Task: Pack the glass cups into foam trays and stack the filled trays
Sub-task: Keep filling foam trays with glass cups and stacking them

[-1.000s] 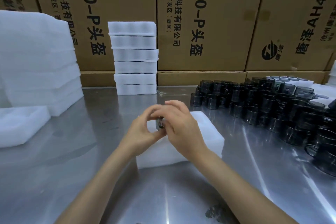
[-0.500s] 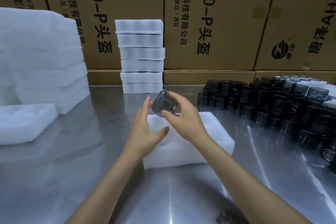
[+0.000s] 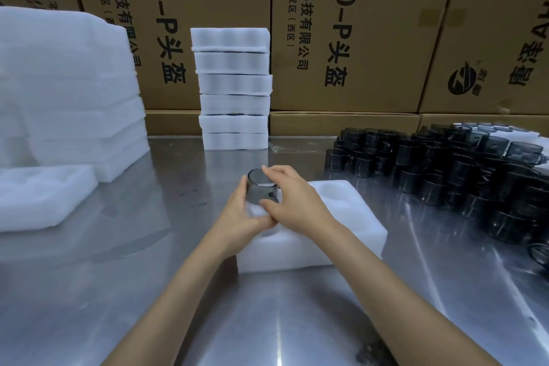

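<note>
Head view: your two hands meet over the near-left part of a white foam tray [image 3: 341, 217] that lies flat on the shiny metal table [image 3: 148, 291]. Between them you hold one dark glass cup [image 3: 260, 187], bottom up, right over the tray's left end. Your left hand [image 3: 237, 214] cups the left side of it with curled fingers. Your right hand [image 3: 292, 202] wraps the right side, with fingertips on top of the cup and down by its handle. You cannot tell if the cup touches the foam yet.

Two round holes show in the tray just to the right of your right hand.

To your right sits a big crowd of dark glass cups [image 3: 445, 169], packed close together on the table. Straight ahead, at the back of the table, stands a tall stack of trays [image 3: 234, 89]. To your left is a wide pile of foam [image 3: 68, 89], with one single tray [image 3: 41, 196] lying in front of it. Brown boxes [image 3: 356, 30] with black writing stand behind everything.
</note>
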{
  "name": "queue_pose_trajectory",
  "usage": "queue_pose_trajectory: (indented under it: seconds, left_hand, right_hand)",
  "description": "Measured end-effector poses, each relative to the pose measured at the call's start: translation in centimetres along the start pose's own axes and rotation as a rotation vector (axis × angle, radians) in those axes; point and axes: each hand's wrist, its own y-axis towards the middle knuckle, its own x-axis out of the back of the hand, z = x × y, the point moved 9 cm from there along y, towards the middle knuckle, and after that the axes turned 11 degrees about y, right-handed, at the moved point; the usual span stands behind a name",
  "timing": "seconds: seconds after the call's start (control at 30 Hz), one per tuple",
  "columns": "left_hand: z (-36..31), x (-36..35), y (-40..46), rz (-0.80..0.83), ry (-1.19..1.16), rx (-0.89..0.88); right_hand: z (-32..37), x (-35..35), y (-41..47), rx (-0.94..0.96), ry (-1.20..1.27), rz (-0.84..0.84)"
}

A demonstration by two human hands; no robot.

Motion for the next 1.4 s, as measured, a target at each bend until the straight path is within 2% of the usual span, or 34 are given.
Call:
queue_pose_trajectory:
  seconds: [0.2, 0.33, 0.53, 0.73, 0.87, 1.0, 1.07, 1.13, 1.2, 1.33, 1.4]
  left_hand:
    - [1.0, 0.1, 0.0, 0.017, 0.080, 0.082]
    - [0.0, 1.0, -0.1, -0.054, 0.226, -0.058]
    - [-0.8, 3.0, -1.0, -0.184, 0.249, -0.155]
    - [0.0, 2.6, -1.2, -0.130, 0.529, -0.193]
    - [1.2, 2.4, -1.0, -0.084, 0.525, -0.124]
    - [1.1, 2.5, -0.9, -0.104, 0.515, -0.104]
    - [1.2, 2.4, -0.9, -0.108, 0.423, -0.075]
    - [1.3, 2.4, -1.0, -0.122, 0.287, -0.055]
    - [1.7, 2.2, -0.9, -0.127, 0.173, -0.029]
    - [3.4, 1.7, -0.4, -0.088, -0.015, 0.090]
    - [3.7, 1.6, -0.1, -0.083, -0.076, 0.120]
  right_hand:
    - [0.1, -0.4, -0.2, -0.014, -0.023, 0.052]
    - [-0.3, -0.2, -0.4, -0.052, 0.118, 0.052]
    - [-0.8, 0.9, -0.6, -0.081, 0.213, -0.043]
    - [-0.4, -1.4, -0.7, -0.053, -0.080, 0.141]
    - [-0.8, -2.3, -0.8, -0.122, -0.253, 0.284]
    - [-1.2, -2.2, -0.8, -0.139, -0.254, 0.322]
    - [-1.2, -2.2, -0.8, -0.139, -0.224, 0.312]
    - [-1.2, -1.9, -0.7, -0.137, -0.150, 0.282]
    - [-1.5, -0.4, -0.4, -0.153, -0.008, 0.184]
    - [-5.3, 7.4, 0.6, -0.210, 0.357, -0.174]
    - [-9.8, 10.4, -0.2, -0.370, 0.628, -0.345]
